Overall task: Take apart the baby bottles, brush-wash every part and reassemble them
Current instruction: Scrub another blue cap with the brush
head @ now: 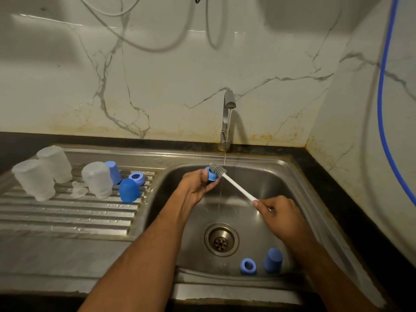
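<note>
Blue bottle part (pixel 211 175), ring or cap (cannot tell which), pinched in left hand (pixel 198 184) over sink (pixel 290 176), just beside the tap stream (pixel 221 188). Right hand (pixel 278 212) fingers curled round white handle end of brush (pixel 236 184); grey bristle head touches the part. Judgement: turn the part against the bristles, work threads and inner rim, rinse under the stream. No brand, label or writing legible anywhere.

Blue hose (pixel 382 104) on marble wall (pixel 157 86)
</note>
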